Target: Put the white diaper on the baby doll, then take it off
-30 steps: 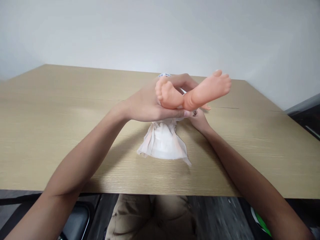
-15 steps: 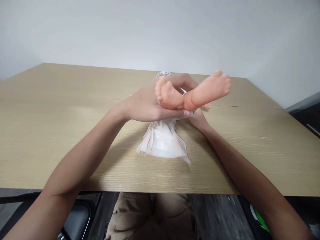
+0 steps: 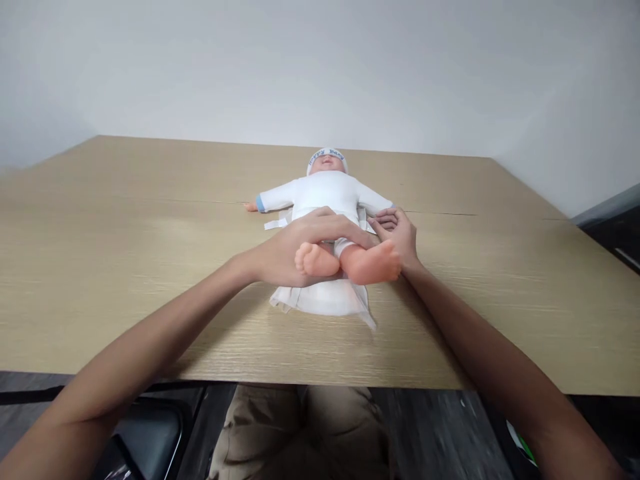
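Observation:
A baby doll [image 3: 327, 190] in a white long-sleeved top and a white printed headband lies on its back, its head toward the wall. My left hand [image 3: 300, 250] is wrapped round the doll's legs near the ankles, both feet poking out toward me. A white diaper [image 3: 325, 300] is spread flat beneath the doll. Its front flap lies toward me, and a tab sticks out at the left of the doll's waist. At the doll's right-hand side in the view, my right hand [image 3: 397, 233] has curled fingers and thumb at the diaper's other tab edge.
The wooden table [image 3: 150, 287] has a seam across it and meets a pale wall [image 3: 300, 73] behind. A dark object [image 3: 615, 223] stands beyond the right edge. Below the front edge are a black chair [image 3: 150, 433] and my trousered legs [image 3: 300, 427].
My left hand has lowered the doll's legs toward the table, bringing its torso into view. My right hand has come out from behind the legs to the diaper's right side.

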`<state>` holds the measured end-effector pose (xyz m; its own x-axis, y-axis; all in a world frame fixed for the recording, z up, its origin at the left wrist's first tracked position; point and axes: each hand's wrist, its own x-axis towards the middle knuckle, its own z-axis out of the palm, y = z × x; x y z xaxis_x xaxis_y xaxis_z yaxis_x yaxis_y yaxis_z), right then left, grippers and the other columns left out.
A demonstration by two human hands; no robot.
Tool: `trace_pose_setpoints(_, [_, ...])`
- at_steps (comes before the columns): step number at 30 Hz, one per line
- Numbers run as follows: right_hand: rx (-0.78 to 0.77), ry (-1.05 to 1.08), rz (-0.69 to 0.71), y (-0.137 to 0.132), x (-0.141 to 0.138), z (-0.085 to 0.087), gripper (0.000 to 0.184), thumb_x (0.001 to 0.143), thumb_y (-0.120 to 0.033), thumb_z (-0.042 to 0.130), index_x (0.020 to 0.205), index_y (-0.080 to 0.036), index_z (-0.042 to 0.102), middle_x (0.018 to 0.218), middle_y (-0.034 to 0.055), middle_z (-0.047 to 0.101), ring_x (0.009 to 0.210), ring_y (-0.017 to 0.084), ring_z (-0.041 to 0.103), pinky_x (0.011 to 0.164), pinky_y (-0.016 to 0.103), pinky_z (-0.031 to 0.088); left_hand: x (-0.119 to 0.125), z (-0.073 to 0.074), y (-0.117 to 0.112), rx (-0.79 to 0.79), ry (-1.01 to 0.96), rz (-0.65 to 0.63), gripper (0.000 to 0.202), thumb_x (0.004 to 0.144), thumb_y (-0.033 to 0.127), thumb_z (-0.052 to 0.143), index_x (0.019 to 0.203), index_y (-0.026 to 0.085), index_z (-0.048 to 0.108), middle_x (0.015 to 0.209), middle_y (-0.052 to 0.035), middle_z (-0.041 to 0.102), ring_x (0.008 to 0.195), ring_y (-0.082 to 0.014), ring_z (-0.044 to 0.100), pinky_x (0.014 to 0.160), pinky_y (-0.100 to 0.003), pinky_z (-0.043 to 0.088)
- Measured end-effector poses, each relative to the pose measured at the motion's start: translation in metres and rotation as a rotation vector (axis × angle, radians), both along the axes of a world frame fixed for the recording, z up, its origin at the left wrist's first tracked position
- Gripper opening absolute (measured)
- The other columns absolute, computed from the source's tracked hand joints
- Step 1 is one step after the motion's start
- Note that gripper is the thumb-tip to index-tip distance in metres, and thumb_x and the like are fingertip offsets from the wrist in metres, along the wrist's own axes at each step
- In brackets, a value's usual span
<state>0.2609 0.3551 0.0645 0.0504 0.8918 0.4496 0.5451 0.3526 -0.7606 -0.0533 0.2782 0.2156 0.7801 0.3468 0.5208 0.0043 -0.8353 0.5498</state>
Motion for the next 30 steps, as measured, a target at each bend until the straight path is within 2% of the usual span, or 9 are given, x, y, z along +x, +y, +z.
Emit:
trace_pose_setpoints(6, [0.091, -0.015, -0.150, -0.016, -0.001, 0.017, 0.038, 0.093, -0.063, 0.079, 0.102, -0.030, 0.062, 0.098, 0.0048, 0.078, 0.079, 0.025, 0.070, 0.080, 0.044, 0.061, -0.004, -0.003, 0.000, 0.028, 0.008, -0.009, 0.036, 0.090, 0.026, 0.069, 0.126, 0.029, 0.073, 0.127, -0.0044, 0.081, 0.113, -0.0266, 0.071, 0.110, -0.047, 0.052])
trace_pose_setpoints(11, [0.195, -0.176, -0.204, -0.024, -0.003, 0.033, 0.016, 0.099, -0.044, 0.070, 0.103, -0.029, 0.066, 0.108, 0.0077, 0.074, 0.093, 0.029, 0.069, 0.098, 0.050, 0.058, -0.007, 0.001, 0.003, -0.047, 0.014, 0.050, 0.041, 0.089, 0.030, 0.083, 0.129, 0.026, 0.075, 0.133, -0.0070, 0.080, 0.123, -0.0289, 0.073, 0.109, -0.043, 0.055])
trace_pose_setpoints(15, [0.248, -0.177, -0.225, -0.040, -0.010, 0.055, 0.012, 0.098, -0.034, 0.067, 0.108, -0.027, 0.068, 0.113, 0.0096, 0.071, 0.091, 0.028, 0.070, 0.096, 0.051, 0.061, -0.006, 0.004, 0.004, -0.089, -0.012, 0.050, 0.042, 0.089, 0.033, 0.087, 0.128, 0.023, 0.075, 0.132, -0.0091, 0.080, 0.125, -0.0293, 0.073, 0.107, -0.042, 0.058])
trace_pose_setpoints(17, [0.291, -0.137, -0.141, -0.057, -0.019, 0.070, 0.021, 0.098, -0.034, 0.069, 0.119, -0.028, 0.068, 0.121, 0.0104, 0.070, 0.098, 0.029, 0.073, 0.096, 0.050, 0.063, -0.005, 0.006, 0.006, -0.094, -0.015, 0.054, 0.042, 0.088, 0.034, 0.088, 0.127, 0.022, 0.076, 0.130, -0.0090, 0.080, 0.123, -0.0290, 0.074, 0.105, -0.042, 0.059])
trace_pose_setpoints(19, [0.322, -0.128, 0.062, -0.079, -0.032, 0.086, 0.039, 0.098, -0.035, 0.072, 0.136, -0.031, 0.064, 0.138, 0.0112, 0.069, 0.120, 0.032, 0.072, 0.106, 0.051, 0.063, -0.005, 0.008, 0.007, -0.103, -0.015, 0.060, 0.043, 0.088, 0.036, 0.089, 0.127, 0.022, 0.076, 0.128, -0.0092, 0.081, 0.120, -0.0282, 0.074, 0.104, -0.041, 0.060])
trace_pose_setpoints(21, [0.294, -0.168, 0.284, -0.100, -0.048, 0.100, 0.060, 0.098, -0.036, 0.077, 0.153, -0.035, 0.055, 0.156, 0.0099, 0.063, 0.143, 0.035, 0.063, 0.121, 0.054, 0.056, -0.004, 0.009, 0.009, -0.127, -0.023, 0.044, 0.044, 0.089, 0.037, 0.090, 0.128, 0.022, 0.076, 0.130, -0.0099, 0.080, 0.119, -0.0271, 0.075, 0.102, -0.040, 0.061])
trace_pose_setpoints(23, [0.232, -0.196, 0.398, -0.116, -0.062, 0.110, 0.073, 0.096, -0.037, 0.083, 0.161, -0.036, 0.049, 0.165, 0.0075, 0.059, 0.153, 0.036, 0.056, 0.131, 0.057, 0.047, -0.004, 0.010, 0.010, -0.150, -0.033, 0.024, 0.047, 0.089, 0.038, 0.091, 0.130, 0.023, 0.076, 0.134, -0.0108, 0.078, 0.119, -0.0261, 0.074, 0.100, -0.038, 0.062])
trace_pose_setpoints(27, [0.215, -0.148, 0.358, -0.122, -0.072, 0.121, 0.061, 0.098, -0.040, 0.084, 0.154, -0.036, 0.062, 0.162, 0.0060, 0.063, 0.151, 0.036, 0.059, 0.130, 0.059, 0.049, -0.010, 0.016, 0.013, -0.087, -0.039, 0.089, 0.045, 0.088, 0.042, 0.092, 0.126, 0.024, 0.077, 0.131, -0.0102, 0.079, 0.110, -0.0235, 0.075, 0.096, -0.036, 0.062])
trace_pose_setpoints(30, [0.208, -0.208, 0.431, -0.116, -0.053, 0.125, 0.047, 0.100, -0.042, 0.081, 0.145, -0.033, 0.071, 0.145, 0.0073, 0.075, 0.139, 0.037, 0.069, 0.122, 0.059, 0.055, -0.030, 0.021, 0.018, 0.005, 0.029, 0.170, 0.034, 0.094, 0.046, 0.086, 0.119, 0.024, 0.080, 0.121, -0.0089, 0.083, 0.105, -0.0240, 0.076, 0.095, -0.037, 0.061])
